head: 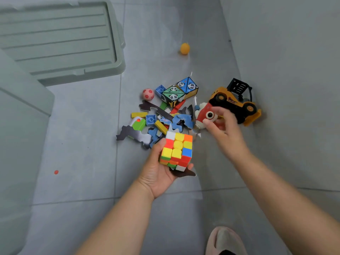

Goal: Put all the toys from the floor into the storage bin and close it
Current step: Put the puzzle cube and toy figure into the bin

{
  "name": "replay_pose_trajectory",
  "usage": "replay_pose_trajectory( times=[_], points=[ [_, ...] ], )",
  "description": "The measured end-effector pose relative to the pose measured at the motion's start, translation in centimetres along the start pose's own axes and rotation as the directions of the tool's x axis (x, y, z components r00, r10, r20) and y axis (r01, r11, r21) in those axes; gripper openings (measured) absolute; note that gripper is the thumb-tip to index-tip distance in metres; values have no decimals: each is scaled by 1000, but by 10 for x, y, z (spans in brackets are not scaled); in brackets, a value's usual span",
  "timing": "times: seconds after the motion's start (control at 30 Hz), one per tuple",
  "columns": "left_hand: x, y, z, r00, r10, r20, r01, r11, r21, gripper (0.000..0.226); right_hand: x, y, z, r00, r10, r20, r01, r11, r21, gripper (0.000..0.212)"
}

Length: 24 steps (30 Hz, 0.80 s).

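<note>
— While cradling the puzzle cube in the left hand, keeping it lifted clear of the pile, probably so as to gather a second toy before turning to the bin at the left edge
— Gripping the cube how?
— Thumb pressing on its left face, fingers curling under its lower corner, with a dark jigsaw piece caught beneath; clenched on both, loosely
— And reaching with the right hand?
— Hovering over the red fish toy, fingers half spread, thumb tip just beside its big eye; touching or not, impossible telling through the blur, nothing grasped yet
— Lying where, everything else?
— Scattered on the grey floor: yellow forklift truck tipped on its side just beyond the fish, panda folding cube, pink football, blue and yellow bricks among jigsaw pieces, orange ball well apart further up
— Leaving the lid off?
— Lying flat beside the bin, likely keeping the opening free until finishing
</note>
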<state>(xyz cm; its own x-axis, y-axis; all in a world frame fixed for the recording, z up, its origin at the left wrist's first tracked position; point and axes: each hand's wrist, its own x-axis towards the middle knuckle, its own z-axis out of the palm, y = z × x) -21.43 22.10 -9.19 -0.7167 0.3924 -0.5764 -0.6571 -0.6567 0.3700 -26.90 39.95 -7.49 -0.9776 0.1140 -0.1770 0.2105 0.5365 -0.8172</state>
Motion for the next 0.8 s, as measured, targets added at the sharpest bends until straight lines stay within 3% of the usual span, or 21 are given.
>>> replay_pose_trajectory(
  times=[0.07,0.1,0.17,0.23,0.3,0.4,0.5,0.57,0.63,0.73,0.8],
  points=[
    [-1,1,4,1000,7,-29,-7,1000,-14,85,29,22,3,992,117,-55,-129,922,-366,77],
    [-2,2,5,999,3,-42,-4,1000,-23,85,37,32,7,992,124,-27,-121,863,-490,81],
    [-5,5,6,998,-13,-68,11,999,-41,91,39,46,17,997,63,31,-30,783,-622,75],
    [-9,8,7,997,-11,-75,7,999,-52,89,33,56,25,999,36,16,-19,792,-610,65],
    [-15,12,10,998,19,-67,-25,996,-86,79,19,60,28,994,96,-50,-109,873,-476,61],
    [-34,34,25,995,99,-26,-101,989,-104,74,-3,34,23,961,195,-198,-216,972,-91,47],
    [-80,91,50,961,273,49,-269,961,-62,55,-27,-46,18,970,149,-192,-108,972,207,36],
    [-124,141,62,918,392,58,-396,913,94,41,-43,-120,19,996,21,-88,12,934,357,26],
    [-180,187,59,856,510,82,-513,819,259,42,-58,-194,33,983,-142,113,62,848,526,19],
    [-272,226,22,737,676,-10,-586,645,490,75,-90,-281,75,819,-331,468,-7,811,585,23],
    [-319,230,-17,609,759,-231,-483,586,651,79,-115,-314,114,702,-361,614,-9,857,515,29]
  ],
)
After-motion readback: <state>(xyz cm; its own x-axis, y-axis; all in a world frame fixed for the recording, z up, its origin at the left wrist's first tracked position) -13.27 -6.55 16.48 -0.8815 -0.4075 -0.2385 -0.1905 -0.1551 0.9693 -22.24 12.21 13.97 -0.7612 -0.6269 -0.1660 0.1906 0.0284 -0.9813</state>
